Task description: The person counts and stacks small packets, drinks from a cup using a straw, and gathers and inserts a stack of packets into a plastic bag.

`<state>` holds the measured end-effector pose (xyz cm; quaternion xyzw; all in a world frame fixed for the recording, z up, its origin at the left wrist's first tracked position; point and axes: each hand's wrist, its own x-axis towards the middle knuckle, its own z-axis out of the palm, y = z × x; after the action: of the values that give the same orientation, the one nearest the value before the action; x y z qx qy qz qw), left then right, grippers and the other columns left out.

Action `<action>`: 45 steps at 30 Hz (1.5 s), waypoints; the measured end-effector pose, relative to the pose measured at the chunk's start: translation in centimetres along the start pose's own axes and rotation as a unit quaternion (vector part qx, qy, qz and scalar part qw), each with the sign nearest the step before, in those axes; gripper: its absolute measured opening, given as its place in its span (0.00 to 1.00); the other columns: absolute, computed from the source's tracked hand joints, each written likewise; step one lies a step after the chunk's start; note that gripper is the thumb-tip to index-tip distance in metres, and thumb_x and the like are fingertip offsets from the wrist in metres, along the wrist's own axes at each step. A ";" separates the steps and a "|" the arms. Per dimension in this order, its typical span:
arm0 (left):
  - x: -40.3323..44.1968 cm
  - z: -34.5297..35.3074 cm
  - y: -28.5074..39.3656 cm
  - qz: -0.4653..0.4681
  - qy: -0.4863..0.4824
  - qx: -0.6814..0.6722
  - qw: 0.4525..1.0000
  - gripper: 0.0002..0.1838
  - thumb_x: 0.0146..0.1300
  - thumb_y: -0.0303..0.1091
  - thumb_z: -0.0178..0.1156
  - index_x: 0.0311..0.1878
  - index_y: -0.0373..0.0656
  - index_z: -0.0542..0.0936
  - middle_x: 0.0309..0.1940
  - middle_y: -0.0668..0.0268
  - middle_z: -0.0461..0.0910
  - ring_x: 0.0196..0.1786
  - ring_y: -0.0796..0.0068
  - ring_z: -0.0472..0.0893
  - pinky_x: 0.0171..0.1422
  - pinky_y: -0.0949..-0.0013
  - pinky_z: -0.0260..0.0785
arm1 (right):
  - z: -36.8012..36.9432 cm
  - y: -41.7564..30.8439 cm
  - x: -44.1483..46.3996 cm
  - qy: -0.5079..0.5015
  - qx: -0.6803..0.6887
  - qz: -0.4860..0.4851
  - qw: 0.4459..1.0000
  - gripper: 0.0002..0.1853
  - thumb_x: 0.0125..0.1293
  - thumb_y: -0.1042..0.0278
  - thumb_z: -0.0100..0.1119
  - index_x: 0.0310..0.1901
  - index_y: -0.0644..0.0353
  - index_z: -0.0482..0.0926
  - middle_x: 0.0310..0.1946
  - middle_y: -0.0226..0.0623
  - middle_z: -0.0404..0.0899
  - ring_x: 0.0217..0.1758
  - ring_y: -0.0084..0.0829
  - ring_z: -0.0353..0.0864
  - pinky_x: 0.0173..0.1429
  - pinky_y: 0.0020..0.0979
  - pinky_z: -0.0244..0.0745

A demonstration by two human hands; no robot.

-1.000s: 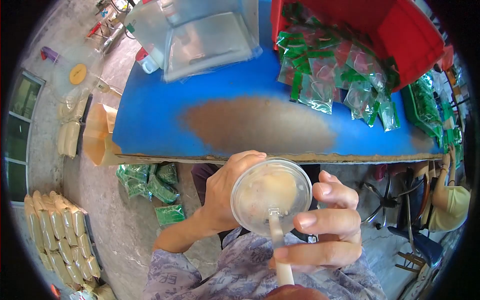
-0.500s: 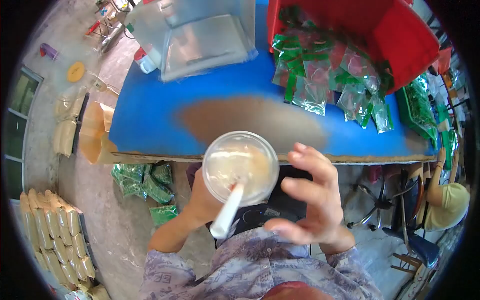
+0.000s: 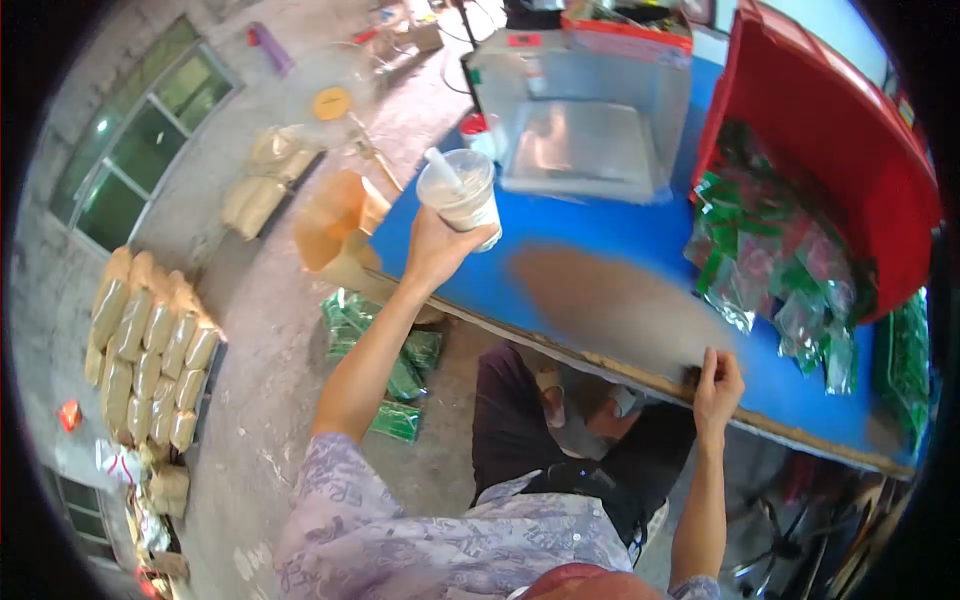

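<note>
The left hand (image 3: pixel 440 245) is wrapped around a see-through plastic cup (image 3: pixel 468 205) with a pale drink and a wide straw (image 3: pixel 443 170) leaning in it. The cup is at the left end of the blue tabletop (image 3: pixel 560 222), near the front left corner; whether its base touches the surface is hard to say. Just behind it, by the left edge, stands a red and white mug (image 3: pixel 480 138), and beside that a clear plastic box (image 3: pixel 662 115) fills part of the back, so both crowd the space beyond the cup.

The right hand (image 3: pixel 718 388) is at the front edge, right of the middle, its fingers bent; I cannot tell whether they grip anything. A worn brown patch (image 3: pixel 610 300) spreads along the tabletop between the hands. Toward the back right corner a red bin (image 3: pixel 850 160) lies tipped, with small green and clear packets (image 3: pixel 775 265) spilling out toward the front edge. A green basket (image 3: pixel 903 370) sits at the right edge. A brown paper bag (image 3: pixel 330 225) stands just off the front left corner.
</note>
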<state>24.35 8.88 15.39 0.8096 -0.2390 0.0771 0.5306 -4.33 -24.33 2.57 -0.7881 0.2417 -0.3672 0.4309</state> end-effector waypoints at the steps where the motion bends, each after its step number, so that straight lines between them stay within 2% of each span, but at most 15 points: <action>1: 1.0 -0.8 -1.8 0.001 0.019 0.004 1.000 0.30 0.50 0.30 0.80 0.57 0.34 0.80 0.51 0.57 0.88 0.53 0.69 0.87 0.61 0.63 0.78 | -0.2 0.8 -0.1 -0.008 -0.020 0.009 1.000 0.14 0.78 0.66 0.61 0.35 0.68 0.80 0.21 0.32 0.74 0.26 0.20 0.67 0.32 0.30 0.66; 6: 7.0 -4.0 -6.2 0.022 0.075 0.014 0.997 0.35 0.48 0.31 0.81 0.59 0.34 0.77 0.52 0.57 0.87 0.55 0.67 0.86 0.62 0.64 0.78 | -0.3 1.3 -0.3 0.006 -0.027 -0.026 0.999 0.15 0.76 0.65 0.62 0.33 0.68 0.79 0.21 0.36 0.75 0.25 0.25 0.69 0.32 0.33 0.68; 11: 10.8 -5.8 -8.3 0.013 0.148 0.093 0.984 0.45 0.43 0.41 0.83 0.63 0.33 0.72 0.58 0.50 0.83 0.62 0.56 0.82 0.68 0.60 0.73 | -0.2 0.7 -0.1 0.011 -0.024 -0.023 0.999 0.14 0.76 0.66 0.63 0.32 0.67 0.78 0.20 0.33 0.73 0.25 0.23 0.68 0.32 0.31 0.66; 13: 12.2 -6.2 -9.8 0.008 0.160 0.115 0.980 0.45 0.43 0.40 0.83 0.63 0.33 0.72 0.56 0.50 0.84 0.61 0.56 0.83 0.67 0.59 0.74 | -0.2 0.7 -0.4 0.010 -0.005 -0.006 1.000 0.15 0.77 0.67 0.63 0.32 0.66 0.77 0.20 0.28 0.70 0.27 0.18 0.64 0.31 0.28 0.62; 17: 12.7 -5.7 -8.5 -0.026 0.153 0.073 0.985 0.44 0.43 0.40 0.83 0.61 0.31 0.73 0.54 0.49 0.85 0.58 0.56 0.85 0.65 0.60 0.75 | -0.3 1.4 -0.7 0.016 -0.004 -0.015 1.000 0.14 0.75 0.67 0.64 0.33 0.67 0.79 0.20 0.32 0.75 0.25 0.21 0.70 0.32 0.30 0.67; 21: 12.4 -5.8 -5.8 0.029 0.121 0.052 0.991 0.39 0.45 0.37 0.83 0.58 0.29 0.76 0.52 0.50 0.86 0.54 0.59 0.86 0.61 0.62 0.78 | -0.4 0.8 -0.4 0.003 0.000 -0.015 1.000 0.14 0.77 0.67 0.62 0.34 0.67 0.79 0.21 0.30 0.75 0.25 0.19 0.69 0.32 0.28 0.67; 24: 13.9 -6.4 -9.3 -0.036 0.144 0.046 0.988 0.36 0.44 0.36 0.83 0.56 0.30 0.78 0.50 0.51 0.87 0.52 0.61 0.87 0.59 0.61 0.79 | -0.3 0.6 -0.6 0.003 0.005 -0.008 1.000 0.14 0.77 0.67 0.62 0.33 0.67 0.78 0.21 0.29 0.74 0.25 0.18 0.68 0.31 0.27 0.65; 25: 12.9 -6.1 -7.0 -0.012 0.156 0.004 0.988 0.34 0.44 0.36 0.83 0.53 0.31 0.80 0.48 0.51 0.87 0.50 0.61 0.88 0.58 0.61 0.80 | -0.1 0.8 -0.4 0.004 0.005 -0.009 1.000 0.14 0.77 0.67 0.62 0.33 0.67 0.78 0.21 0.29 0.73 0.25 0.18 0.67 0.31 0.27 0.65; 28: 13.0 -6.6 -7.3 -0.051 0.160 0.060 0.984 0.33 0.43 0.36 0.83 0.51 0.31 0.81 0.47 0.51 0.88 0.49 0.60 0.89 0.57 0.60 0.80 | 0.1 2.0 -0.5 0.002 0.014 0.002 1.000 0.14 0.77 0.68 0.62 0.33 0.66 0.77 0.20 0.28 0.71 0.24 0.17 0.65 0.30 0.27 0.63; 33: 15.6 -6.7 -16.0 -0.068 0.180 0.123 0.974 0.44 0.41 0.36 0.84 0.61 0.30 0.73 0.56 0.46 0.84 0.59 0.54 0.85 0.67 0.60 0.75 | 0.1 1.6 -0.6 0.015 -0.019 0.010 1.000 0.14 0.77 0.68 0.62 0.33 0.66 0.76 0.20 0.28 0.71 0.24 0.17 0.65 0.30 0.26 0.62; 37: 16.7 -4.8 -19.0 -0.060 0.180 0.086 0.978 0.45 0.39 0.34 0.85 0.61 0.32 0.73 0.56 0.48 0.84 0.60 0.54 0.84 0.67 0.60 0.74 | 0.3 1.3 -0.7 0.022 -0.027 0.027 0.999 0.13 0.77 0.69 0.62 0.33 0.66 0.77 0.21 0.28 0.73 0.25 0.18 0.65 0.30 0.26 0.63; 40: 20.2 -3.7 -26.5 -0.064 0.182 0.052 0.980 0.44 0.38 0.33 0.86 0.60 0.34 0.74 0.54 0.50 0.85 0.57 0.55 0.85 0.65 0.60 0.76 | 1.0 1.6 -0.6 0.054 -0.072 -0.010 0.996 0.12 0.77 0.69 0.62 0.34 0.66 0.78 0.21 0.28 0.73 0.25 0.17 0.65 0.30 0.26 0.63; 42: 22.1 -3.5 -27.8 -0.135 0.133 0.034 0.981 0.41 0.39 0.29 0.85 0.60 0.35 0.75 0.53 0.53 0.86 0.54 0.59 0.86 0.62 0.61 0.78 | 0.8 1.7 -0.7 0.053 -0.091 -0.003 0.994 0.11 0.77 0.70 0.62 0.35 0.66 0.79 0.21 0.28 0.74 0.25 0.18 0.66 0.31 0.26 0.64; 43: 22.1 -2.9 -26.5 -0.077 0.139 -0.023 0.987 0.40 0.39 0.25 0.83 0.59 0.35 0.76 0.53 0.56 0.86 0.53 0.62 0.86 0.61 0.62 0.79 | 0.7 1.3 -0.7 0.052 -0.101 0.005 0.993 0.10 0.77 0.70 0.62 0.35 0.66 0.79 0.21 0.29 0.74 0.25 0.18 0.67 0.31 0.26 0.65; 45: 22.7 -2.7 -24.2 -0.079 0.127 -0.016 0.989 0.38 0.41 0.22 0.81 0.60 0.37 0.77 0.53 0.57 0.87 0.54 0.64 0.86 0.61 0.62 0.79 | 1.3 0.7 -0.7 0.059 -0.112 0.013 0.992 0.11 0.77 0.70 0.62 0.35 0.65 0.78 0.22 0.28 0.73 0.25 0.17 0.66 0.30 0.26 0.64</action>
<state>55.86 12.25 5.19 0.8011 -0.1059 0.1329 0.5739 -3.75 -23.54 1.21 -0.8052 0.3163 -0.3778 0.3301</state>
